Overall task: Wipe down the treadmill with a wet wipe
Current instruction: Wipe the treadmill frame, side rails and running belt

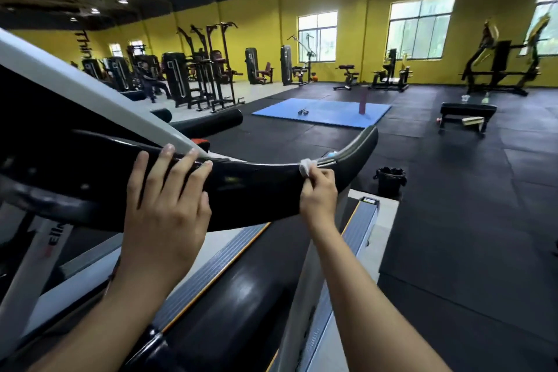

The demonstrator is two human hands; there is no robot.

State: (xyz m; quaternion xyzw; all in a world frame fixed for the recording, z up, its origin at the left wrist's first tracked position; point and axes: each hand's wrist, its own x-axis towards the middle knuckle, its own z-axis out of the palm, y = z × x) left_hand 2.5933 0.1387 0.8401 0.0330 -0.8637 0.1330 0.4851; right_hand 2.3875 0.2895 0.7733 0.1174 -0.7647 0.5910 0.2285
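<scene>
Your left hand (163,205) rests flat on the treadmill's black handrail (256,190), fingers (181,166) straight and spread over its top edge. Your right hand (318,190) pinches a crumpled white wipe (305,167) and presses it against the rail's upper edge, near the grey end. A black bin (390,180) stands on the floor beyond.
</scene>
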